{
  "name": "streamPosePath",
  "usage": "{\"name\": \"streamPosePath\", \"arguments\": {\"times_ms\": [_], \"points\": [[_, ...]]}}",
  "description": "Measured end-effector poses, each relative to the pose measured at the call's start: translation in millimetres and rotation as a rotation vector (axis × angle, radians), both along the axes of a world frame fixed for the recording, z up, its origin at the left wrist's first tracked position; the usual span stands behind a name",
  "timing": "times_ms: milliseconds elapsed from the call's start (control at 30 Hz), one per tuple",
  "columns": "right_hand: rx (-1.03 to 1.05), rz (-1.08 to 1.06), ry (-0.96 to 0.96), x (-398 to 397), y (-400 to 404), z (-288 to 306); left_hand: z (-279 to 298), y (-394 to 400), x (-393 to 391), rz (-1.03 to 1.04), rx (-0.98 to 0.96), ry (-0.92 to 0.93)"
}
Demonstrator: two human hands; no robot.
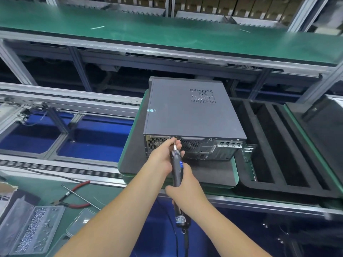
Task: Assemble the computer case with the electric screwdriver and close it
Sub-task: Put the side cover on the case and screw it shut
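We see the dark grey computer case [193, 112] lying flat, side panel closed on top, its perforated rear face just beyond our grip. The black electric screwdriver [176, 169] — blue display lit — slants up from our grip, its bit touching the rear's top edge.

We see our two forearms bare to the frame's edge, no sleeves, both hands [178, 175] ungloved and ringless.
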State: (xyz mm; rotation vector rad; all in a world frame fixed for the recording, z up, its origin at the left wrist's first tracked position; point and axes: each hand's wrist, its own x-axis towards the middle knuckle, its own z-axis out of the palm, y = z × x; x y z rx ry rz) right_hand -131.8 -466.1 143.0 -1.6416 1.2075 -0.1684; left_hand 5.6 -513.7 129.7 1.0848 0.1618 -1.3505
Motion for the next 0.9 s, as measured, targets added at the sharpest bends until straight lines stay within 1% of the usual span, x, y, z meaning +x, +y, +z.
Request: {"name": "streamPosePath", "arguments": {"times_ms": [633, 900], "points": [[-0.015, 0.008, 0.009, 1.0, -2.6, 5.6, 11.0, 0.7, -1.3, 0.022, 0.061, -0.039], [0.029, -0.001, -0.005, 2.5, -4.2, 12.3, 15.7, 1.4, -1.0, 0.021, 0.033, -0.017]]}}
